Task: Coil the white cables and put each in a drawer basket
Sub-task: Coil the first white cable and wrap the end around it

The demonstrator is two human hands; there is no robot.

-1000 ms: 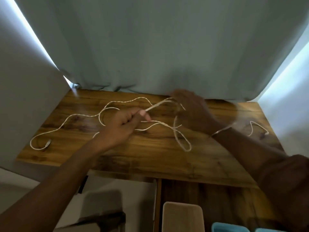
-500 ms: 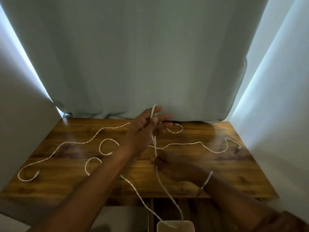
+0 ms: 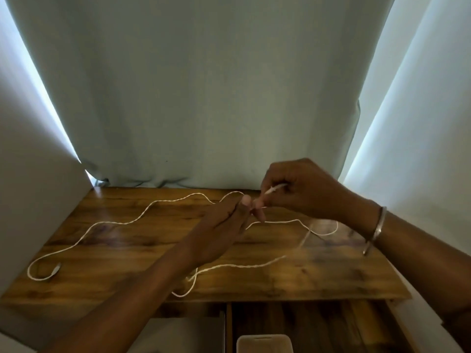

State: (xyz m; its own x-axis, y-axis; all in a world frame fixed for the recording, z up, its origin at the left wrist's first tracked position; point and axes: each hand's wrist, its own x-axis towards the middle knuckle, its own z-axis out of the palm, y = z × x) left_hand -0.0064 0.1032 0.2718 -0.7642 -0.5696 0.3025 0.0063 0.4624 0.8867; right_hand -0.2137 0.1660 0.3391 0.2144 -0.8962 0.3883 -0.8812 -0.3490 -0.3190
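Observation:
A long white cable [image 3: 142, 216] snakes across the wooden table [image 3: 127, 250], its plug lying at the left end. A second white cable [image 3: 239, 266] lies along the front middle and loops near the table edge. My left hand [image 3: 224, 225] reaches over the table's middle with fingers extended, pinching cable at its fingertips. My right hand [image 3: 303, 192] is raised just beyond it, closed on a cable end that sticks up between its fingers. A pale basket [image 3: 263, 343] shows at the bottom edge in the open drawer.
A pale green curtain [image 3: 204, 98] hangs behind the table. White walls close in on the left and right. The open wooden drawer [image 3: 305, 327] sits below the table's front edge. A metal bangle [image 3: 374, 230] circles my right wrist.
My right hand rose from low at the table front to beyond the left hand, taking the cable end. The strand that hung toward the basket now lies on the table.

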